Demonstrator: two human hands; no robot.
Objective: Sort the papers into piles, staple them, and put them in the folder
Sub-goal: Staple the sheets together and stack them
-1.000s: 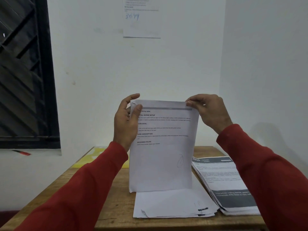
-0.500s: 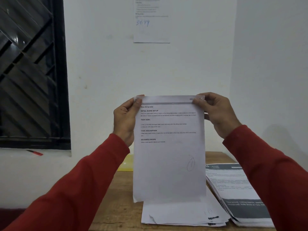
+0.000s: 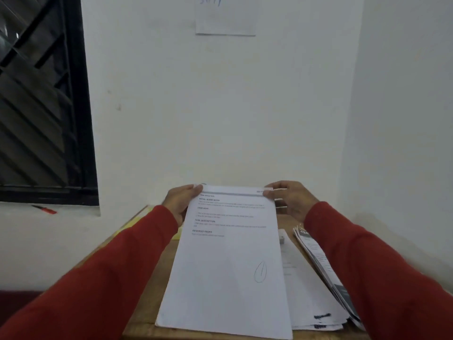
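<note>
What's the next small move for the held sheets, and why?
Probably lower the sheets flat onto the table and let go. Left hand and right hand pinch the top corners, and the bottom edge is already near the table's front edge.

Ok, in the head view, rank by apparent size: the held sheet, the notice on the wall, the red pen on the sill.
1. held sheet, though nearness to the camera enlarges it
2. notice on the wall, cut off at the top
3. red pen

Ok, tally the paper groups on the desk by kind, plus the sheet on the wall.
Held white bundle, gripped by the left hand and right hand: 1
White pile: 1
Grey-printed pile: 1
Yellow sheet: 1
Wall sheet: 1
Total: 5
</note>
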